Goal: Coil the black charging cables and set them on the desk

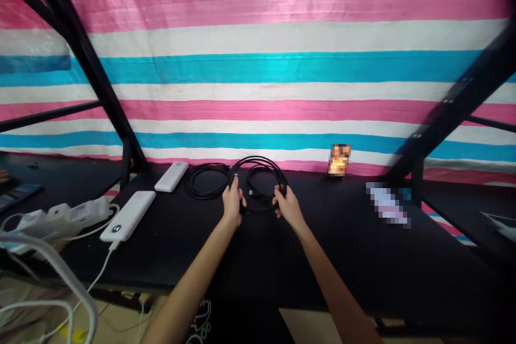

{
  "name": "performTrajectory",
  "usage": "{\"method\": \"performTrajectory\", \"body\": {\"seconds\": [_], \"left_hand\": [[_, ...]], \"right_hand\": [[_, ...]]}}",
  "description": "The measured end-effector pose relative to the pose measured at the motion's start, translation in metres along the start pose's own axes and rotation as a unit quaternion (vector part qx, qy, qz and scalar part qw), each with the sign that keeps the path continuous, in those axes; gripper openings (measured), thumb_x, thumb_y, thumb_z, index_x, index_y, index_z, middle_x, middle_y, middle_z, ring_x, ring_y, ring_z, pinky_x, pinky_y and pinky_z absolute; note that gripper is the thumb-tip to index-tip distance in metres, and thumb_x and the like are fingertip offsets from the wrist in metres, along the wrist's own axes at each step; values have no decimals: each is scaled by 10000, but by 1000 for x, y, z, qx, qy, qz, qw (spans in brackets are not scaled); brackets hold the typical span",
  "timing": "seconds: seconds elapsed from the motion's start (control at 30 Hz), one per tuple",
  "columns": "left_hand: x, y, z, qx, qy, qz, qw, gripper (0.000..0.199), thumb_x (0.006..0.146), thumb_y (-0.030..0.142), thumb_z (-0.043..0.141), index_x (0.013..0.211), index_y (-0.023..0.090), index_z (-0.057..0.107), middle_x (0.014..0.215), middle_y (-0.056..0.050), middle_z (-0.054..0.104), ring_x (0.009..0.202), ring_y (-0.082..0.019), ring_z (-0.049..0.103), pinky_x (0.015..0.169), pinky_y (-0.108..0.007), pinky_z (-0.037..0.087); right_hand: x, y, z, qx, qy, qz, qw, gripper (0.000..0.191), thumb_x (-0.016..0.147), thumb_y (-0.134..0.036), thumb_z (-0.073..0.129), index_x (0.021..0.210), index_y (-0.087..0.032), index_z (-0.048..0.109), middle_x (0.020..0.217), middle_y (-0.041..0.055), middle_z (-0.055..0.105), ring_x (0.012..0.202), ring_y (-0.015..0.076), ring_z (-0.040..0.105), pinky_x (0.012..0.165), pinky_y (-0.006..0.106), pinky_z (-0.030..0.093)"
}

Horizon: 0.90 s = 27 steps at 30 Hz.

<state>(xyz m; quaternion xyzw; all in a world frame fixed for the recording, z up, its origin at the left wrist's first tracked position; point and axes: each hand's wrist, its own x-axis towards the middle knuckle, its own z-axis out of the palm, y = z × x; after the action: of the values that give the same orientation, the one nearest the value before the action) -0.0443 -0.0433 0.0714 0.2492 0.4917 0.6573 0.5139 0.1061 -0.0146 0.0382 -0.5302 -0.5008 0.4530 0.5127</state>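
Observation:
A coiled black cable (258, 159) is held up between my two hands over the black table. My left hand (233, 203) is closed on the left side of the loop. On its right side, my right hand (287, 205) grips the same coil. Behind the held loop, a second black cable coil (206, 165) lies on the table to the left. More black loops show through the held coil, with a small light connector (251, 192) between my hands; which cable it belongs to I cannot tell.
Two white power banks (131, 215) (172, 177) lie left on the black table (258, 258). A white power strip (60, 217) with cables is farther left. A blurred upright item (339, 161) and a blurred flat item (387, 204) are right. Black metal posts (94, 75) flank the table.

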Motion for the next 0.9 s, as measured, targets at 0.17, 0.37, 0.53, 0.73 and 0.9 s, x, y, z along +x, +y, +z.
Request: {"method": "performTrajectory", "body": {"seconds": [0.17,0.37,0.53,0.73,0.9], "left_hand": [[46,-17,8,122,-32,40,991,347,667,412,615,871,151,513,717,-50,599,672,-173,609,641,-269,484],[70,-18,-26,306,24,161,938,372,716,239,576,1085,200,586,1178,-89,535,1133,-238,460,1042,-416,322],[79,-12,-49,410,31,203,889,271,741,309,593,995,235,648,1089,-82,558,1128,-292,429,1064,-537,221],[67,-32,-36,437,-50,206,874,386,869,412,383,1140,224,585,1142,-75,586,1107,-226,492,1041,-421,318],[46,-60,-19,447,-87,194,869,523,855,449,439,1307,188,437,1219,-107,559,1146,-227,500,994,-366,384]], "right_hand": [[57,32,-19,-37,-18,43,998,312,732,-360,571,964,-158,515,496,-64,564,246,59,378,257,178,313],[73,42,-29,47,4,36,998,552,651,-444,655,1085,-129,525,583,-49,589,274,44,365,268,191,329],[75,35,-34,60,-11,-9,998,487,742,-486,583,1118,-177,564,548,-100,432,308,22,298,280,158,293],[80,46,-33,152,14,22,988,468,684,-501,641,1019,-181,573,551,-97,409,349,22,277,292,147,237],[87,56,-36,155,25,53,986,508,658,-493,666,1043,-179,559,670,-39,590,350,21,312,307,166,288]]}}
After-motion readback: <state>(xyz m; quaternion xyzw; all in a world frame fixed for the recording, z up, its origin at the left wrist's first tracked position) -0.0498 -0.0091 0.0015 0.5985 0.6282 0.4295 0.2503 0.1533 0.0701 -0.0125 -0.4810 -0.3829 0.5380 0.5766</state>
